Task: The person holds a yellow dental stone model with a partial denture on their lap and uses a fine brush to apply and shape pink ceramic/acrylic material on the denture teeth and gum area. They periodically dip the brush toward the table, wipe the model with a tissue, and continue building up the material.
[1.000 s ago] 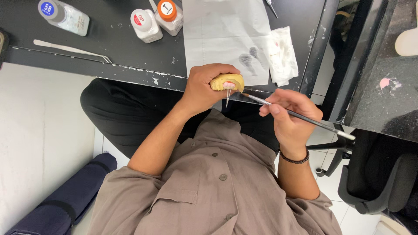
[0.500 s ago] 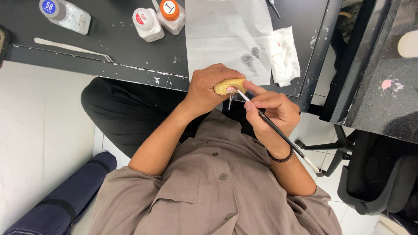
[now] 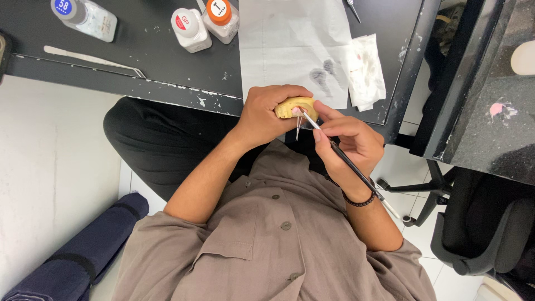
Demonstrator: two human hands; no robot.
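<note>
Yellow dental cast gripped in left hand, held just off front edge of dark table, over lap. Right hand pinches thin dark-handled brush, tip touching cast. White paper sheet, small bottles on table behind.

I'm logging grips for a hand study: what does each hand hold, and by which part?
The left hand wraps around the yellow dental cast. The right hand pinches a thin brush by the front of its handle, near the tip.
</note>
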